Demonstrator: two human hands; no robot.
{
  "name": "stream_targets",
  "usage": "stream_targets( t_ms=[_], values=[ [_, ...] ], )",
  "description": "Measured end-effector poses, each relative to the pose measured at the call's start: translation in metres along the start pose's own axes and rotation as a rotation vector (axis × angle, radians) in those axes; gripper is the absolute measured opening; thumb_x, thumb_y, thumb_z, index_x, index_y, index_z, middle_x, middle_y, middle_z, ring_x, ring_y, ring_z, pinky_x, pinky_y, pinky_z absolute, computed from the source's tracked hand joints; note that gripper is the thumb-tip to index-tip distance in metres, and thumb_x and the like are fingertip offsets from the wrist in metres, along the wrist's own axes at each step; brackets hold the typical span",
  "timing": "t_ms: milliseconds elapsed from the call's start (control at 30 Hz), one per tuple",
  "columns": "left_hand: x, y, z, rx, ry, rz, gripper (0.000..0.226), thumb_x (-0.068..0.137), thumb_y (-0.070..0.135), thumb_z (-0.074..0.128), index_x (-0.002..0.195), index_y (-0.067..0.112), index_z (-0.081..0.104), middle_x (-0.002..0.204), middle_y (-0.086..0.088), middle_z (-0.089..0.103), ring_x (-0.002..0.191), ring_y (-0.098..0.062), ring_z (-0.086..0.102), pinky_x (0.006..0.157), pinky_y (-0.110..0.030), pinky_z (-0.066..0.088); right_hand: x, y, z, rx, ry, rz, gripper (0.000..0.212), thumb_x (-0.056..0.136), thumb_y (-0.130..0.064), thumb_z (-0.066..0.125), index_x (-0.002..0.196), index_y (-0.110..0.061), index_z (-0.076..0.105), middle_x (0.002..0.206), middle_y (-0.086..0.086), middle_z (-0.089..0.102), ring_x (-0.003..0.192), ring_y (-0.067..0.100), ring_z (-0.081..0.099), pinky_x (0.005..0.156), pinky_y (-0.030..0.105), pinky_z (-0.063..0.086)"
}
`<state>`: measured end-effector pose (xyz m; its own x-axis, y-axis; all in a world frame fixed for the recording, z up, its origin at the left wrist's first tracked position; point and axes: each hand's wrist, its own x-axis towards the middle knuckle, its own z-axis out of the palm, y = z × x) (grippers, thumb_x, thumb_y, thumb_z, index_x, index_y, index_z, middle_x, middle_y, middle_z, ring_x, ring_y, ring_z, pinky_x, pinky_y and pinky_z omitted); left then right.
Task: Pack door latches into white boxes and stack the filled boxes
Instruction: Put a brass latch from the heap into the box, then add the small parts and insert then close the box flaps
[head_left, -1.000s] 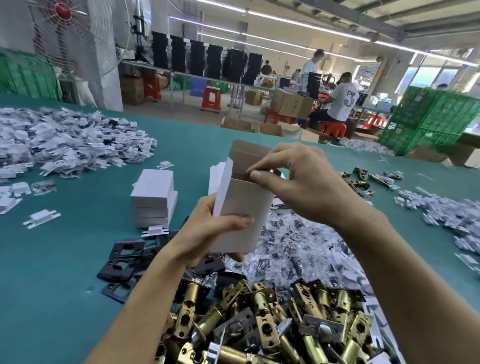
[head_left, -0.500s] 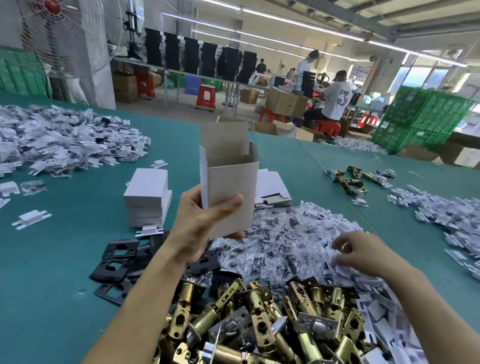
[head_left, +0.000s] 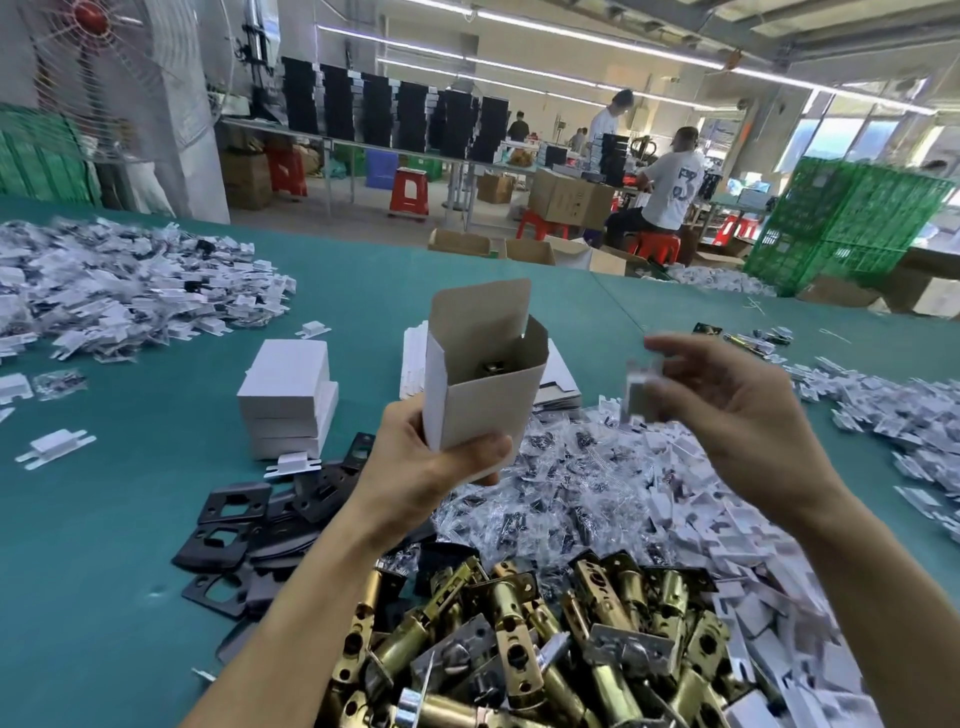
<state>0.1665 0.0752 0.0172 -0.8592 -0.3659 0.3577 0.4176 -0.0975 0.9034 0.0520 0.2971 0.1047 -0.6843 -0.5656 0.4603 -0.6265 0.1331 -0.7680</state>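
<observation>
Up from the heap of white card pieces (head_left: 737, 525) at the right, where it lay half a second ago, the right hand (head_left: 737, 415) now hangs in the air at centre right. Its grip is pinched on a small white piece (head_left: 641, 392), which is blurred, so I cannot tell its exact shape. The piece is just right of the open white box (head_left: 483, 384) and does not touch it.

The left hand (head_left: 415, 467) holds that box upright at the centre of the frame as before. Its grip is wrapped round the lower half, with the thumb across the front face. The top flap stands up at the back. Something dark shows low inside the box, too hidden to name.

Brass door latches (head_left: 519, 649) lie heaped at the bottom centre, below both forearms. Clear bags of screws (head_left: 571, 483) are spread between the latches and the box. Black strike plates (head_left: 244, 530) are scattered at the lower left on the teal desk (head_left: 104, 597). A stack of closed white boxes (head_left: 288, 395) stands left of centre, well apart from the held box. Flat box blanks (head_left: 563, 379) lie just behind the held box.
</observation>
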Motion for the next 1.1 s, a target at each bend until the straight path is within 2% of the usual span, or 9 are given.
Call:
stream_targets(
  t_ms=[133, 267, 400, 500, 567, 700, 867, 967, 1100],
  values=[
    [-0.001, 0.000, -0.001, 0.024, -0.072, -0.005, 0.040, 0.065, 0.020, 0.084, 0.098, 0.001, 0.072, 0.091, -0.014, 0.070, 0.076, -0.028, 0.070, 0.062, -0.038, 0.059, 0.005, -0.051, 0.014, 0.270, -0.122, -0.266, 0.025, 0.084, -0.012, 0.065, 0.109, -0.015, 0.063, 0.099, 0.002, 0.072, 0.090, 0.019, 0.071, 0.076, 0.026, 0.059],
    [-0.002, 0.004, -0.002, 0.018, -0.139, -0.020, 0.033, 0.064, 0.018, 0.083, 0.095, 0.009, 0.076, 0.089, -0.008, 0.071, 0.078, -0.026, 0.070, 0.061, -0.039, 0.059, 0.017, -0.069, 0.031, 0.073, -0.177, -0.423, 0.021, 0.083, -0.012, 0.073, 0.102, -0.017, 0.064, 0.100, -0.003, 0.070, 0.093, 0.016, 0.069, 0.079, 0.029, 0.056],
    [-0.002, 0.006, -0.005, 0.017, -0.161, -0.024, 0.036, 0.064, 0.018, 0.083, 0.098, 0.009, 0.075, 0.093, -0.008, 0.071, 0.084, -0.028, 0.070, 0.062, -0.045, 0.061, 0.024, -0.069, 0.036, -0.200, -0.249, -0.389, 0.030, 0.084, -0.026, 0.072, 0.112, -0.024, 0.065, 0.100, -0.008, 0.071, 0.093, 0.008, 0.067, 0.075, 0.030, 0.053],
    [-0.002, 0.006, -0.006, -0.048, -0.130, -0.012, 0.037, 0.062, 0.016, 0.083, 0.098, 0.011, 0.076, 0.094, -0.011, 0.071, 0.085, -0.032, 0.070, 0.063, -0.049, 0.061, 0.026, -0.072, 0.033, -0.231, -0.299, -0.421, 0.015, 0.087, -0.023, 0.071, 0.102, -0.021, 0.071, 0.097, -0.013, 0.070, 0.085, 0.001, 0.062, 0.068, 0.015, 0.046],
    [-0.002, 0.006, -0.005, -0.090, -0.124, 0.028, 0.039, 0.061, 0.014, 0.084, 0.099, 0.016, 0.077, 0.095, -0.011, 0.071, 0.086, -0.032, 0.070, 0.064, -0.050, 0.061, 0.025, -0.079, 0.032, -0.244, -0.298, -0.462, 0.012, 0.085, -0.031, 0.070, 0.096, -0.028, 0.072, 0.097, -0.013, 0.064, 0.085, 0.004, 0.058, 0.069, 0.011, 0.042],
    [-0.002, 0.008, -0.001, -0.095, -0.056, 0.119, 0.049, 0.053, 0.021, 0.092, 0.099, 0.020, 0.076, 0.100, -0.013, 0.069, 0.091, -0.040, 0.066, 0.070, -0.060, 0.060, 0.024, -0.094, 0.029, -0.290, -0.228, -0.543, 0.009, 0.086, -0.029, 0.072, 0.095, -0.028, 0.075, 0.084, -0.010, 0.057, 0.074, 0.008, 0.054, 0.064, 0.015, 0.041],
    [-0.004, 0.008, 0.003, -0.057, 0.037, 0.219, 0.034, 0.061, 0.015, 0.084, 0.094, 0.024, 0.078, 0.096, -0.006, 0.074, 0.086, -0.026, 0.071, 0.063, -0.029, 0.060, 0.021, -0.102, 0.028, -0.378, -0.190, -0.585, 0.008, 0.094, -0.021, 0.065, 0.099, -0.018, 0.072, 0.070, -0.010, 0.065, 0.059, 0.010, 0.065, 0.053, 0.031, 0.053],
    [-0.004, 0.007, 0.004, 0.014, 0.051, 0.230, 0.026, 0.066, 0.020, 0.083, 0.091, 0.027, 0.077, 0.093, -0.006, 0.074, 0.081, -0.024, 0.071, 0.063, -0.031, 0.061, 0.023, -0.097, 0.030, -0.552, -0.173, -0.637, 0.011, 0.097, -0.021, 0.060, 0.099, -0.016, 0.070, 0.072, -0.007, 0.065, 0.061, 0.007, 0.064, 0.055, 0.035, 0.052],
    [-0.003, 0.005, 0.001, 0.104, 0.058, 0.180, 0.023, 0.067, 0.027, 0.082, 0.088, 0.024, 0.075, 0.092, -0.017, 0.068, 0.075, -0.025, 0.068, 0.060, -0.034, 0.061, 0.034, -0.091, 0.029, -0.737, -0.270, -0.698, 0.014, 0.099, -0.017, 0.057, 0.101, -0.016, 0.070, 0.087, 0.004, 0.067, 0.072, 0.023, 0.065, 0.057, 0.043, 0.053]
  ],
)
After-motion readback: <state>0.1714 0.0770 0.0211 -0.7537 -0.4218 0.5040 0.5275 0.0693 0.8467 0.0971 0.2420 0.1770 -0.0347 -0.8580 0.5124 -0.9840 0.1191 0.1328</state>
